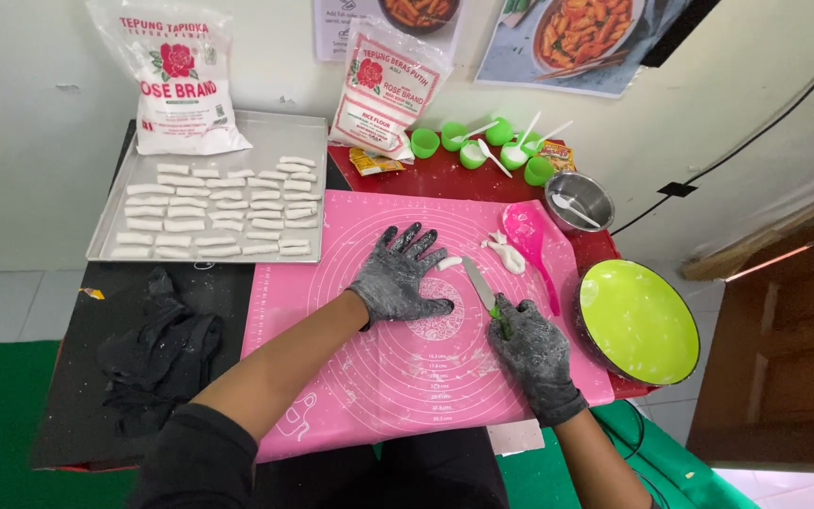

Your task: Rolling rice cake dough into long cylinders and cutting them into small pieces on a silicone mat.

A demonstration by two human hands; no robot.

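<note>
Pink mat [379,377]: left hand [398,278] flat; right hand [534,353] grips knife [479,287].

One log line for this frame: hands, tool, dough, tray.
left hand: flat on pink mat | right hand: grip on knife | dough piece: by blade tip | tray: rows of cut pieces

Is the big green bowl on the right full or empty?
Empty. The green bowl shows only its bare inside with faint white floury smears; no dough or liquid lies in it.
</note>
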